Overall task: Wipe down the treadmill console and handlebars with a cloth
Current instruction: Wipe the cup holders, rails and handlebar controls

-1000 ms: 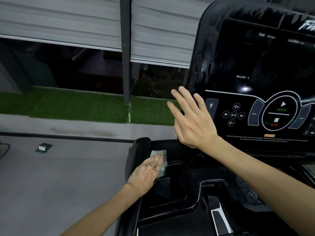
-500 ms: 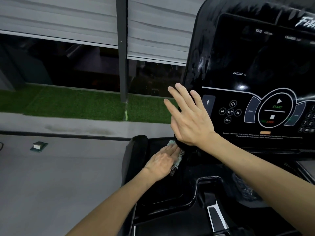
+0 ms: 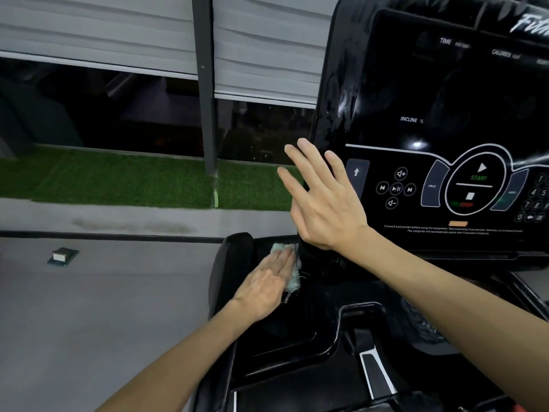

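Head view. Far left of the console (image 3: pixel 445 93), a small pale block (image 3: pixel 63 257) is lying on the grey floor (image 3: pixel 89 307). A strip of green turf (image 3: pixel 118 179) is running behind it, below the window post (image 3: pixel 205 84). Just left of the console's base, the padded black handlebar (image 3: pixel 230 269) is standing beside the recessed tray (image 3: pixel 297 331). The left hand (image 3: pixel 267 285) is pressing the light green cloth (image 3: pixel 294 275) flat onto the tray directly below the console's lower left corner. Its fingers (image 3: pixel 282 260) are lying straight and together, gripping nothing. The right hand (image 3: pixel 323 203) is covering the console's left edge, fingers (image 3: pixel 312 165) spread and straight, holding nothing. On the console's face, the button panel (image 3: pixel 475 185) is showing START and STOP.
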A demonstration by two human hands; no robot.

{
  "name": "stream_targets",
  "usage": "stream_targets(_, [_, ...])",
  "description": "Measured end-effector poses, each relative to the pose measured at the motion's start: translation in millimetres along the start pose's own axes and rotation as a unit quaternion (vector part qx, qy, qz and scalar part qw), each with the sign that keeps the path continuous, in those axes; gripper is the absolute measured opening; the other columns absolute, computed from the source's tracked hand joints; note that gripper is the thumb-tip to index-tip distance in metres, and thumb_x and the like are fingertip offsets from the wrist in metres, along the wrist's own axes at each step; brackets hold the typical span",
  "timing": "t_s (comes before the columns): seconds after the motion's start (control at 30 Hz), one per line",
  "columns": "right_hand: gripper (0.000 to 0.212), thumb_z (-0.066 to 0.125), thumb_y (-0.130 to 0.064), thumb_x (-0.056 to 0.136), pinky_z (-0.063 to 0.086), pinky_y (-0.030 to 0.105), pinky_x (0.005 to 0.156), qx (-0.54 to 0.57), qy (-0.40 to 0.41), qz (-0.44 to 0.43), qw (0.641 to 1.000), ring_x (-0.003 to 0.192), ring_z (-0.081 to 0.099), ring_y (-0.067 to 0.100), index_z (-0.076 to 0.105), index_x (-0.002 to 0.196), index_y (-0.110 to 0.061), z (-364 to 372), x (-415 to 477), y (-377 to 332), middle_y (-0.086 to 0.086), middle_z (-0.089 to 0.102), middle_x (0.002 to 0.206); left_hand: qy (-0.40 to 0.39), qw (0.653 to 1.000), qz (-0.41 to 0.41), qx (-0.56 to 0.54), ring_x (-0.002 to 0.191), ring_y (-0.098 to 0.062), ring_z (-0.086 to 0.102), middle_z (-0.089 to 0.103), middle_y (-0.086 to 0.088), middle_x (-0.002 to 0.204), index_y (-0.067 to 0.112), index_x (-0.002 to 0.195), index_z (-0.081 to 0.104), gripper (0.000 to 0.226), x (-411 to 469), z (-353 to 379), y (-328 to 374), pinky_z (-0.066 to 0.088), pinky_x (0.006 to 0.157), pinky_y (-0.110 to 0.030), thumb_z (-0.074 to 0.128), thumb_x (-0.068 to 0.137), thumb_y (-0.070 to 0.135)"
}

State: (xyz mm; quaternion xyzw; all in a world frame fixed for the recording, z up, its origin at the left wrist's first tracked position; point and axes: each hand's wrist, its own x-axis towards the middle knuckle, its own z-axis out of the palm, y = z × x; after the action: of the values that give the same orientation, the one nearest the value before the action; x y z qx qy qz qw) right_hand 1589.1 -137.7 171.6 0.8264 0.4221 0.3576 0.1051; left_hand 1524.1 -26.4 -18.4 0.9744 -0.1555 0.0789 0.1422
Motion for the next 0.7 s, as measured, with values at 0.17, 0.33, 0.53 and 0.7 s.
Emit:
stream_targets(0.17, [0.048, 0.045, -0.021, 0.084, 0.011, 0.046, 0.116, 0.004, 0.003, 0.0, 1.0, 0.145, 0.021, 0.032, 0.057, 0.128, -0.004, 0, 0, 0, 0.02, 0.035, 0.151, -0.016, 0.998, -0.006, -0.06, 0.14, -0.025, 0.03, 0.04, -0.012, 0.148, 0.003, 0.14, 0.045, 0.041, 36, -21, 25, 0.018, 0.117, -0.026, 0.037, 0.1, 0.01])
stream_targets(0.33, [0.047, 0.046, -0.021, 0.084, 0.012, 0.045, 0.116, 0.006, 0.007, -0.003, 1.0, 0.145, 0.022, 0.031, 0.058, 0.127, -0.004, 0, 0, 1, 0.019, 0.036, 0.15, -0.056, 0.994, -0.068, -0.062, 0.143, -0.02, 0.026, 0.035, -0.01, 0.154, 0.008, 0.148, 0.036, 0.045, 66, -34, 23, 0.013, 0.114, -0.023, 0.034, 0.103, 0.012])
stream_targets(0.53, [0.047, 0.045, -0.02, 0.084, 0.012, 0.045, 0.116, 0.008, 0.013, -0.003, 1.0, 0.145, 0.023, 0.032, 0.058, 0.126, -0.004, 0, 0, 0, 0.02, 0.037, 0.149, 0.003, 0.988, -0.084, -0.127, 0.137, -0.026, 0.033, 0.045, -0.013, 0.139, 0.003, 0.127, 0.054, 0.033, 33, -25, 40, 0.026, 0.109, -0.026, 0.041, 0.096, 0.004])
stream_targets(0.7, [0.047, 0.045, -0.02, 0.084, 0.011, 0.045, 0.116, 0.009, 0.01, -0.002, 1.0, 0.145, 0.021, 0.032, 0.058, 0.126, -0.005, 1, 0, 0, 0.02, 0.037, 0.149, 0.035, 0.99, -0.02, -0.136, 0.151, -0.026, 0.008, 0.014, -0.015, 0.162, 0.001, 0.154, 0.014, 0.078, -6, -1, 64, -0.002, 0.122, -0.027, 0.044, 0.084, -0.016])
